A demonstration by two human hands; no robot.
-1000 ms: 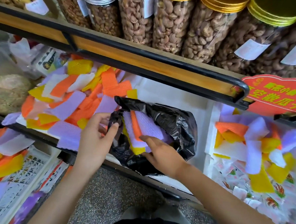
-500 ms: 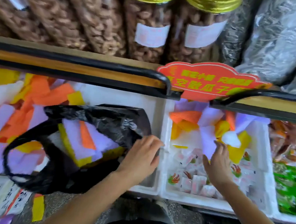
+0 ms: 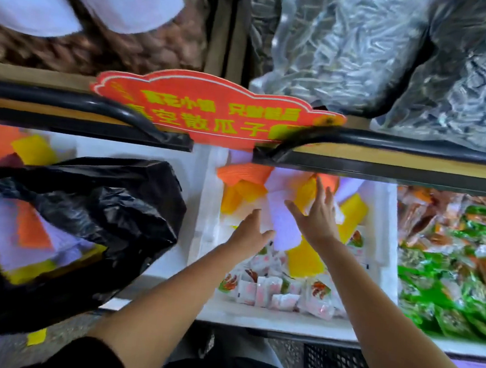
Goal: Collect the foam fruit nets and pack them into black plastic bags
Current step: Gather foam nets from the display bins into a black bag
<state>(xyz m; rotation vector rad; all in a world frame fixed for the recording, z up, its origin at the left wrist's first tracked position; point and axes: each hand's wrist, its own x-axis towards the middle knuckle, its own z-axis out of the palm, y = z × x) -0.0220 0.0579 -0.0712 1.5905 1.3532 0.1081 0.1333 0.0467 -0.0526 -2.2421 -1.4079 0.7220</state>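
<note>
Black plastic bag (image 3: pixel 108 209): lies just left of the white foam box (image 3: pixel 208 210), over the neighbouring bin. Its mouth is open toward the near left, and purple, orange and yellow bagged nets (image 3: pixel 23 237) show inside.

White foam box contents:
- One purple foam net (image 3: pixel 283 226) lies near the centre, tilted.
- One orange foam net (image 3: pixel 245 173) lies in the far left corner.
- Several yellow foam nets (image 3: pixel 305 259) lie from the far edge to the centre.
- Small white snack packets (image 3: pixel 278 294) fill the area along the near edge.

Hand status:
- Right hand (image 3: pixel 320 218): fingers straight and spread, palm down over the nets toward the far edge. The thumb reaches left across the upper part of the purple foam net.
- Left hand (image 3: pixel 250 233): touches the lower left edge of the purple foam net. Motion blur hides whether the fingers pinch it.

Surroundings: a red sign (image 3: pixel 210 112) with yellow characters stands on the black rail (image 3: pixel 65 101) above the box's far edge. Green snack packets (image 3: pixel 449 278) fill the bin to the right. Silver bags (image 3: pixel 352 52) and nut jars (image 3: pixel 100 45) occupy the upper shelf.
</note>
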